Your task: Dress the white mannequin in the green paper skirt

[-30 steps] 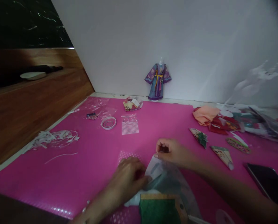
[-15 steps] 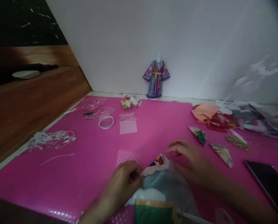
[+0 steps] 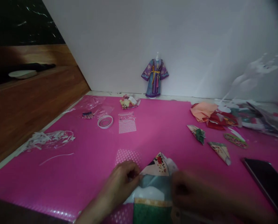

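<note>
A folded patterned piece, cloth or paper, lies in front of me. Its cream corner with red flowers (image 3: pixel 159 163) points away, a grey and white band (image 3: pixel 153 186) runs below it, and a green panel with a gold edge (image 3: pixel 150 213) is nearest me. My left hand (image 3: pixel 123 177) pinches the left edge of this piece between thumb and fingers. Over its right side is my right hand (image 3: pixel 185 189), smeared by motion; its fingers look curled, but whether they grip anything is unclear. Part of the right side is hidden behind that hand.
On the pink mat (image 3: pixel 87 174) lie paper scraps (image 3: pixel 47 138), a white ring (image 3: pixel 105 122), a sheet of small beads (image 3: pixel 127 126), cream patterned pieces (image 3: pixel 219 152) and a dark phone (image 3: pixel 265 180). A doll-sized purple robe (image 3: pixel 154 77) stands against the white wall. Fabric and bags (image 3: pixel 204 112) are piled at right.
My right hand has moved down and nearer me, from beside the flowered corner to the piece's right edge. More of the flowered corner shows. My left hand keeps its pinch.
</note>
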Demonstrator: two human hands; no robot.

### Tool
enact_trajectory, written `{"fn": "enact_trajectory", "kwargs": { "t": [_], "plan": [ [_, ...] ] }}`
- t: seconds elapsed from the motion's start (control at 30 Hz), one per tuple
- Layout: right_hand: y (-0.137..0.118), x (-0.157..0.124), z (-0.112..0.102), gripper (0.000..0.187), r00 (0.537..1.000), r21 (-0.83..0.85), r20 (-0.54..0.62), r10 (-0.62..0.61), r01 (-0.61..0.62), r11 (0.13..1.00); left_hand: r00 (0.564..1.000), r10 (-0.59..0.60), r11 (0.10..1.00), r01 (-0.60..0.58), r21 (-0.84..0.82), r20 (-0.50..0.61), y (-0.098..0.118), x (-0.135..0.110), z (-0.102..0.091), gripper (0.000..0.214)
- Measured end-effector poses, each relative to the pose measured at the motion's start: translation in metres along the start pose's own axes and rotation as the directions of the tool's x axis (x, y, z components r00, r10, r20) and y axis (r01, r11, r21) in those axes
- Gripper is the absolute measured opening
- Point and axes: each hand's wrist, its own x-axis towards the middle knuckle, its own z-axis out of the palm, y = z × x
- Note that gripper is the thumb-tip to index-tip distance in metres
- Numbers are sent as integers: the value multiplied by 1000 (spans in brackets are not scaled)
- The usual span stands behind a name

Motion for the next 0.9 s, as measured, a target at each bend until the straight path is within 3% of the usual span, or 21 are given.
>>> {"fn": "enact_trajectory", "kwargs": {
  "t": [0.13,0.27,0.37,0.53,0.9],
  "plan": [
    [5,9,3,7,995,3,-100,3,-3,1000,1000,18,998,-19,-67,-6,-2,-4,-4,14],
    [12,12,0,8,996,60,-91,-7,13,998,994,98,977,-105,-186,-46,-2,-18,-13,10],
    [17,14,-3,8,998,78,-57,-18,23,997,991,131,966,-123,-229,21,0,-31,-19,14],
    [21,16,-3,9,997,96,-54,-46,51,994,985,106,980,-81,-181,134,3,-41,-20,18],
    [28,16,-1,11,993,79,-96,-66,74,994,983,145,984,-133,-117,109,-2,-38,-12,14]
  ]
}}
